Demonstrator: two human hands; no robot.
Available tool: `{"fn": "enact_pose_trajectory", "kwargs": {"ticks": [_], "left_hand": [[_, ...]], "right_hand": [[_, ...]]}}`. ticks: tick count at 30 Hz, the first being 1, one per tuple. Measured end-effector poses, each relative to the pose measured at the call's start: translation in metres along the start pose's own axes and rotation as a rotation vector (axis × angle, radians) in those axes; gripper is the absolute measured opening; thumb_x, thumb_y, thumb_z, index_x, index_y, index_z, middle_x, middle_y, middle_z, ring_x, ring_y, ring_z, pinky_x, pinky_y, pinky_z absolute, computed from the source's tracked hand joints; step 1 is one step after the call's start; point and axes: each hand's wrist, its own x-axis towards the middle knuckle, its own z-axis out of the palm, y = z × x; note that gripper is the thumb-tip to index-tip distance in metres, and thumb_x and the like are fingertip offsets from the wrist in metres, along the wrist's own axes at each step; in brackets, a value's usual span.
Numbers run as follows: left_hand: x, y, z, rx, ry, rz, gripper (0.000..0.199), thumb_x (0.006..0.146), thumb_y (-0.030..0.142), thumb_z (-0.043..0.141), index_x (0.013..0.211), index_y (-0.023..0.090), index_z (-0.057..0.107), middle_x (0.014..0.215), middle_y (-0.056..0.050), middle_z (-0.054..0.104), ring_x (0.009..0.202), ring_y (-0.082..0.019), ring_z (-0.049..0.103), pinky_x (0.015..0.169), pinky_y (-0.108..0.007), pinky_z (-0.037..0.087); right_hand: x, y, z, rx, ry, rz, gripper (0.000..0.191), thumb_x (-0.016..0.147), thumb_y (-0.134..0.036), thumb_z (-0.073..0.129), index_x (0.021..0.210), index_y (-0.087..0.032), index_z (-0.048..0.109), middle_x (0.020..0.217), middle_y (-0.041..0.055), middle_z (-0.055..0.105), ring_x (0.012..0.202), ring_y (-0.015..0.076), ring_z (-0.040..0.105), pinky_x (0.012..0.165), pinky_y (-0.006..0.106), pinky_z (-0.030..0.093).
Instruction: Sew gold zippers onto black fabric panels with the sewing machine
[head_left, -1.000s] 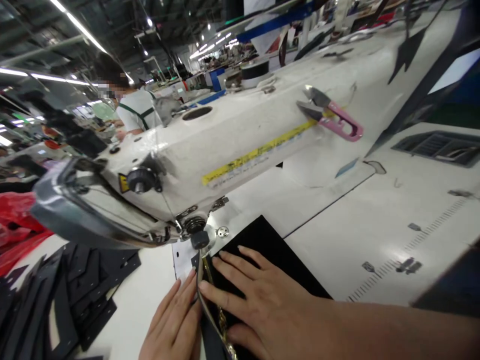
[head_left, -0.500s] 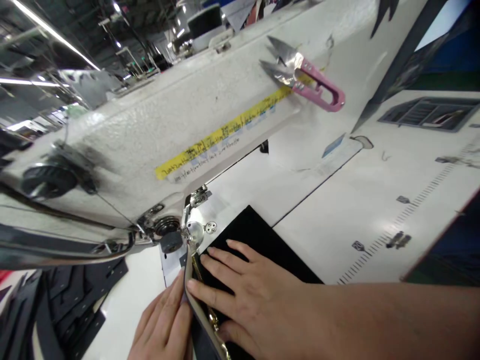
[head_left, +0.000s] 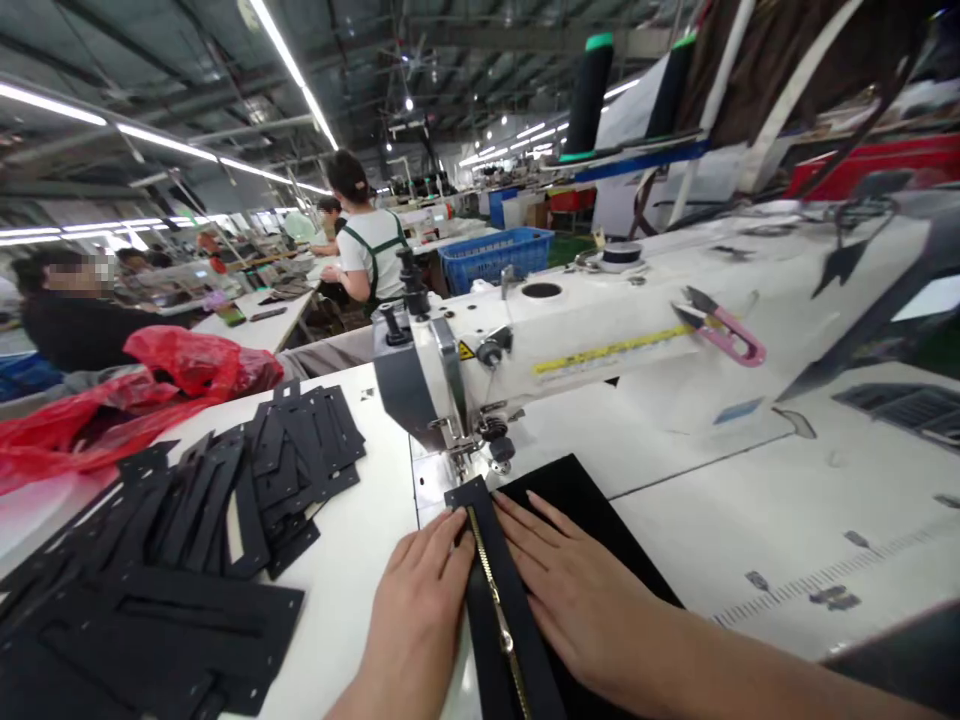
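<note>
A black panel with a gold metal zipper [head_left: 489,585] runs lengthwise toward the sewing machine's needle area [head_left: 469,460]. The zipper's slider shows partway down. My left hand [head_left: 424,580] is closed at the panel's left edge, thumb and fingers close together near its far end; the fingers' undersides are hidden. My right hand [head_left: 577,580] lies flat with fingers stretched forward, touching the panel's right edge and resting on a larger black piece [head_left: 574,490]. That larger piece lies flat, partly under the panel. The panel's far end sits just before the presser foot.
Black cut pieces with slots [head_left: 217,500] are heaped at left, beside a red plastic bag [head_left: 202,365]. Pink thread snips [head_left: 731,335] cling to the machine arm [head_left: 637,310]. A blue crate [head_left: 495,255] and a seated person [head_left: 371,245] are beyond.
My view has lifted and drawn back, showing more of the room. The zipper panel, earlier raised on edge between my hands, now lies flatter with its zipper facing up.
</note>
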Motion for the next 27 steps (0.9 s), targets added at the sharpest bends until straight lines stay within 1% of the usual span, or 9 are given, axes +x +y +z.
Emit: {"fn": "enact_pose_trajectory", "kwargs": {"ticks": [4,6,11,15,18,20,23,27], "left_hand": [[-0.001,0.004,0.001,-0.027,0.027,-0.045,0.031,0.083,0.004,0.037,0.104,0.013,0.059,0.11,-0.014,0.059,0.101,-0.024,0.058,0.079,-0.039,0.055],[-0.002,0.004,0.003,-0.047,0.042,-0.029,0.03,0.084,0.003,0.038,0.103,0.013,0.059,0.108,-0.014,0.06,0.1,-0.024,0.058,0.08,-0.039,0.055],[-0.003,0.0,0.006,-0.083,0.082,0.005,0.029,0.086,0.005,0.037,0.104,0.01,0.058,0.106,-0.015,0.061,0.102,-0.024,0.057,0.083,-0.038,0.054],[-0.001,-0.001,0.007,-0.083,0.075,0.002,0.032,0.085,0.004,0.034,0.106,0.011,0.057,0.107,-0.015,0.06,0.103,-0.024,0.057,0.082,-0.038,0.055],[0.007,-0.005,0.009,-0.086,0.07,-0.031,0.032,0.084,0.002,0.033,0.105,0.011,0.057,0.109,-0.016,0.058,0.1,-0.024,0.057,0.079,-0.038,0.055],[0.013,-0.011,0.012,-0.079,0.067,-0.04,0.031,0.084,0.002,0.035,0.104,0.01,0.057,0.109,-0.017,0.057,0.098,-0.024,0.058,0.079,-0.039,0.055],[0.022,-0.019,0.019,-0.075,0.051,-0.017,0.027,0.084,0.004,0.038,0.104,0.009,0.056,0.108,-0.017,0.057,0.099,-0.025,0.057,0.08,-0.041,0.054],[0.028,-0.026,0.025,-0.082,0.038,0.006,0.028,0.083,0.003,0.039,0.106,0.008,0.054,0.107,-0.018,0.058,0.101,-0.026,0.056,0.08,-0.041,0.052]], "right_hand": [[0.001,-0.001,-0.001,-0.022,-0.016,-0.035,0.055,0.086,-0.014,0.04,0.14,-0.016,0.027,0.143,0.0085,0.028,0.132,0.0224,0.024,0.108,0.044,0.026],[0.001,-0.001,-0.002,-0.022,-0.031,-0.03,0.055,0.086,-0.014,0.04,0.14,-0.016,0.028,0.144,0.0079,0.027,0.133,0.0223,0.022,0.108,0.045,0.025],[0.0,-0.001,-0.001,-0.026,-0.055,-0.027,0.06,0.083,-0.012,0.04,0.141,-0.016,0.025,0.145,0.0072,0.023,0.134,0.0228,0.018,0.109,0.046,0.023],[0.002,0.003,0.0,-0.039,-0.095,-0.035,0.06,0.084,-0.013,0.04,0.141,-0.015,0.023,0.145,0.0084,0.021,0.134,0.0239,0.016,0.108,0.047,0.024],[0.008,0.011,0.002,-0.047,-0.092,-0.02,0.058,0.084,-0.013,0.04,0.141,-0.015,0.025,0.145,0.0083,0.022,0.134,0.0233,0.015,0.109,0.047,0.022],[0.014,0.017,0.003,-0.048,-0.082,-0.006,0.056,0.085,-0.013,0.04,0.14,-0.015,0.027,0.144,0.0087,0.025,0.134,0.0228,0.017,0.109,0.047,0.021],[0.023,0.027,0.004,-0.059,-0.083,0.003,0.054,0.085,-0.013,0.04,0.138,-0.014,0.03,0.142,0.0104,0.03,0.133,0.0226,0.022,0.109,0.046,0.022],[0.029,0.034,0.005,-0.041,-0.054,0.007,0.052,0.084,-0.012,0.042,0.136,-0.015,0.035,0.14,0.0105,0.035,0.13,0.0232,0.029,0.108,0.047,0.024]]}}
